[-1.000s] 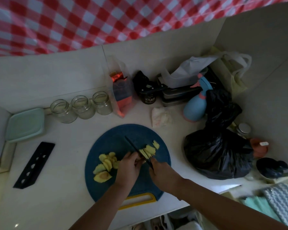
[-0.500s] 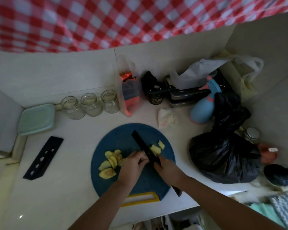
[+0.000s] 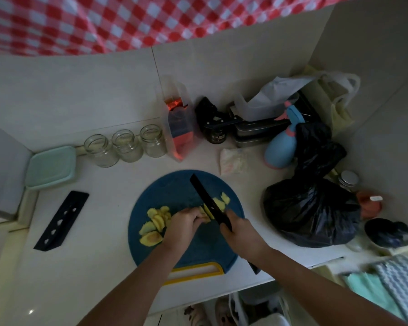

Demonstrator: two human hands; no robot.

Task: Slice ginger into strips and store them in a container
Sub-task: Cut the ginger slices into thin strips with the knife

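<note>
A round blue cutting board (image 3: pixel 174 191) with a yellow handle lies on the white counter. A pile of yellow ginger slices (image 3: pixel 156 223) sits on its left side, and a few cut pieces (image 3: pixel 223 200) lie right of the knife. My right hand (image 3: pixel 242 234) grips the handle of a black knife (image 3: pixel 205 198), its blade angled up and left over the board. My left hand (image 3: pixel 185 225) holds down a ginger piece (image 3: pixel 206 212) against the blade with curled fingers. A mint-lidded container (image 3: pixel 51 167) rests at the far left.
Three empty glass jars (image 3: pixel 125 145) stand behind the board. A black knife sheath (image 3: pixel 61 220) lies to the left. A full black bag (image 3: pixel 313 208), a blue spray bottle (image 3: pixel 280 147), boxes and a clear bag crowd the right back corner. The counter edge runs just below the board.
The knife blade has lifted from a low cutting angle and now shows its flat side. My left hand has shifted slightly right onto the ginger piece by the blade. The camera view moved a little.
</note>
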